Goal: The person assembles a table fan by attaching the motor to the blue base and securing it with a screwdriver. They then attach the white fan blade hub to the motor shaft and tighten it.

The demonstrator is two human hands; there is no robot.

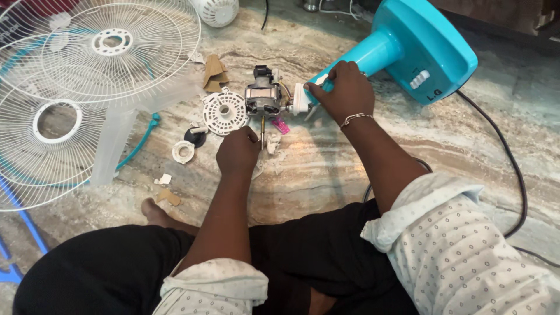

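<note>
Far left: two white wire fan guards lie overlapped on the marble floor, both cut off by the frame edge. A clear fan blade lies over them; its outline is hard to trace against the wires. A teal cord runs beneath it, partly hidden.

Left of centre: scraps of cardboard, a small white ring cap, and a round white slotted motor cover.

Centre: left hand, grip closed around a thin screwdriver; the handle is hidden in the fist, only the shaft shows, tip at the underside of the bare fan motor. A pink part lies just beside the motor; its kind is unclear.

Right of centre: right hand, grip closed over the neck of the teal fan stand where it meets the motor; joint mostly covered by the fingers.

Right: black power cord, leaving frame.
</note>
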